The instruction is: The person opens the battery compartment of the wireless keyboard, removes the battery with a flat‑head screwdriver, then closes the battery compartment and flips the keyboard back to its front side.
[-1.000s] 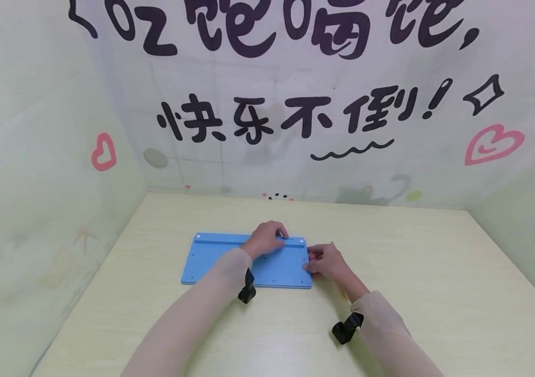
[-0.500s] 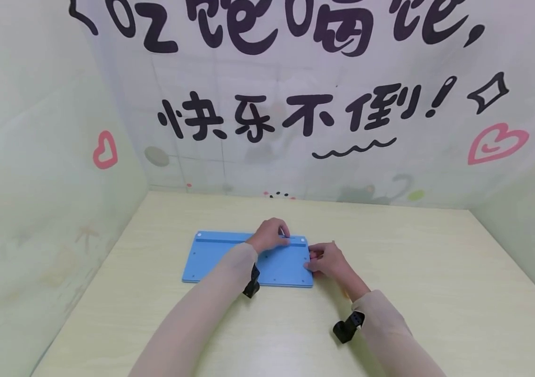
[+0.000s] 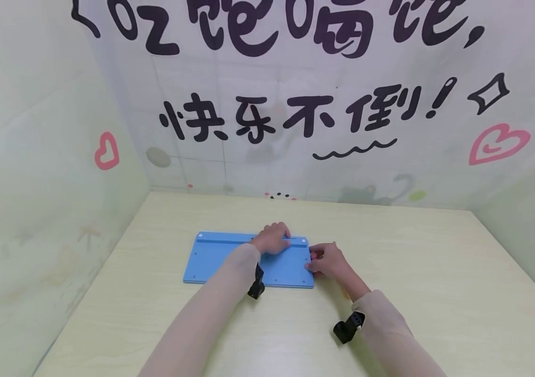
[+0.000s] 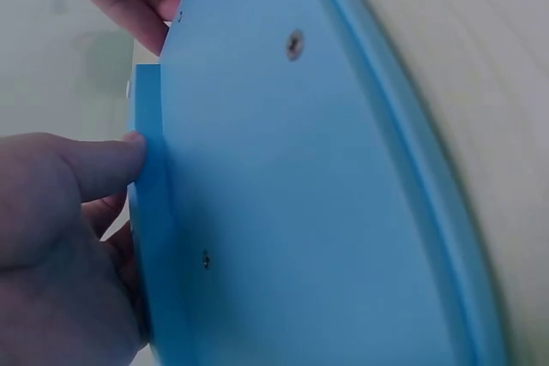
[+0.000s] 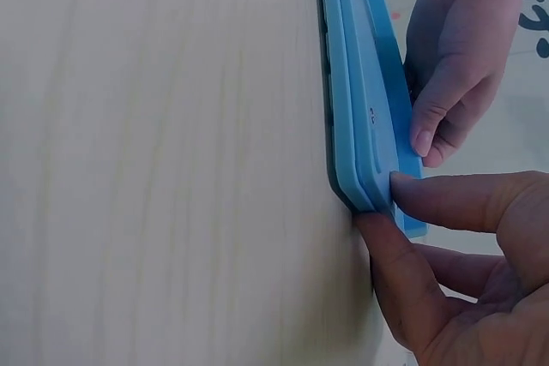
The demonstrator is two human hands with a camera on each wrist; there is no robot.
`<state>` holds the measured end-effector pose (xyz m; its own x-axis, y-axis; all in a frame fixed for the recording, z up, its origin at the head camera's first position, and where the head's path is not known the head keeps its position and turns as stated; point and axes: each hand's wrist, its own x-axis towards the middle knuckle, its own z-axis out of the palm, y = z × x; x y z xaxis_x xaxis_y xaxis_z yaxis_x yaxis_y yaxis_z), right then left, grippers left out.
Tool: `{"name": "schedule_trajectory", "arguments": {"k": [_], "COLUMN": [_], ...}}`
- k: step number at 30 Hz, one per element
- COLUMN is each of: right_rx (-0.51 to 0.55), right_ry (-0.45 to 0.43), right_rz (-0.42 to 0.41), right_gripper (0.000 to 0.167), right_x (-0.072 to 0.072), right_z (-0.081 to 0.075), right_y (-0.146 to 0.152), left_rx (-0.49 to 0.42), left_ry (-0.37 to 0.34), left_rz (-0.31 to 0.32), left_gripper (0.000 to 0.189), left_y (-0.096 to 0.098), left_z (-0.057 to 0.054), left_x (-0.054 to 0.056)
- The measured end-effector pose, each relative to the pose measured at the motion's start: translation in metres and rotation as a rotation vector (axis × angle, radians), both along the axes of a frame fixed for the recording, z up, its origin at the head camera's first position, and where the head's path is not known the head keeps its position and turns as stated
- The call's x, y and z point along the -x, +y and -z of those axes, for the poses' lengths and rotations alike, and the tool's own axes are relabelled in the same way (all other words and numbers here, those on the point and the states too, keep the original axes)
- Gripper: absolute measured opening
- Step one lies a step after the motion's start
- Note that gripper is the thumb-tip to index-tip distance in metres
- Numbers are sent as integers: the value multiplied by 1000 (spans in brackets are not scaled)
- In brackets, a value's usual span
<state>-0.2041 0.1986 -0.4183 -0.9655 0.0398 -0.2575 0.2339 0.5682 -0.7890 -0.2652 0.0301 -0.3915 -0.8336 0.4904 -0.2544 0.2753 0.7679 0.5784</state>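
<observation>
A light blue keyboard (image 3: 286,269) lies face down on the table, with small screws (image 4: 295,45) in its underside and a raised ridge (image 4: 153,212) along the far edge. My left hand (image 3: 271,239) holds this ridge right of its middle, thumb on the near side and fingers curled over behind, partly hidden. At the right side, my right hand (image 3: 329,261) pinches the keyboard's edge between thumb on top and fingers below, as the right wrist view shows. Dark keys show faintly beneath the keyboard's rim (image 5: 347,100).
The pale wooden table (image 3: 413,272) stretches around the keyboard. Behind it hangs a white printed cloth (image 3: 267,173) with large dark characters, and similar cloth walls (image 3: 51,183) stand left and right. Each wrist wears a black camera (image 3: 347,329).
My left hand has shifted slightly right along the ridge, and its raised fingers have closed down over the far edge. The right hand keeps its grip; the keyboard stays in place.
</observation>
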Motion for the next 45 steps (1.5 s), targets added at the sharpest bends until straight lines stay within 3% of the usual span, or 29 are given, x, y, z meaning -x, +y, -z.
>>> {"name": "schedule_trajectory", "arguments": {"k": [13, 19, 25, 31, 37, 45], "right_rx": [-2, -6, -11, -18, -3, -20], "right_ry": [12, 12, 3, -9, -23, -4], "right_rz": [-10, -10, -8, -5, 17, 4], "right_gripper": [47, 48, 48, 48, 48, 48], "right_x": [0, 2, 3, 1, 1, 2], "right_z": [3, 2, 2, 1, -1, 0], "right_y": [0, -1, -2, -2, -1, -1], "left_rx": [139, 156, 96, -50, -68, -114], "left_ry": [-46, -46, -46, 81, 188, 171], "left_rz": [59, 68, 70, 44, 66, 91], "left_gripper": [25, 28, 22, 15, 16, 23], "left_y": [6, 5, 1, -4, -9, -14], "left_z": [-3, -6, -3, 5, 4, -1], "left_x": [9, 9, 11, 12, 11, 12]}}
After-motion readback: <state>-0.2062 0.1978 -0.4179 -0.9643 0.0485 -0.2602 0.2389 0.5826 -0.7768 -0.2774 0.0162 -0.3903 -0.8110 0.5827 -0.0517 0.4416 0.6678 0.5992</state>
